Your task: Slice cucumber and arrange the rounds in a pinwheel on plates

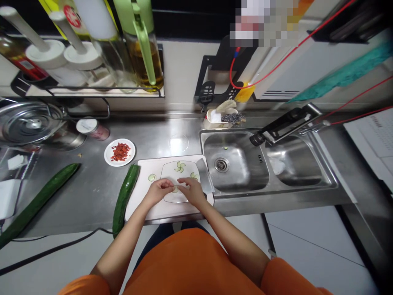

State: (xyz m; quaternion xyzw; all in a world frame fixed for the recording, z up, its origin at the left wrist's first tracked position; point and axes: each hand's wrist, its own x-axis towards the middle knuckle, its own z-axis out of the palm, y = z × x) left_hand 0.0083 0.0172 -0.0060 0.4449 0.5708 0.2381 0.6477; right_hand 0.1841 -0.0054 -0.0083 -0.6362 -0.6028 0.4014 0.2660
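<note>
My left hand (160,190) and my right hand (192,191) meet over a squarish plate (167,200) with a thin dark rim. Between their pinched fingertips is a pale cucumber slice (175,189), partly hidden by the fingers. A pinwheel of thin cucumber slices (180,166) lies toward the plate's far edge, and more cucumber slices (194,175) sit beyond my right fingers. The plate rests on a white cutting board (138,200), where a few loose slices (152,177) lie left of the plate. A wide knife blade (205,176) lies along the board's right side.
Left of the board is a cut cucumber (125,196), with a longer cucumber (43,200) farther left. A small white plate (106,155) holds red pieces. A double sink (236,164) is at right, a lidded pot (61,139) at far left. Bottles (125,61) line a rack.
</note>
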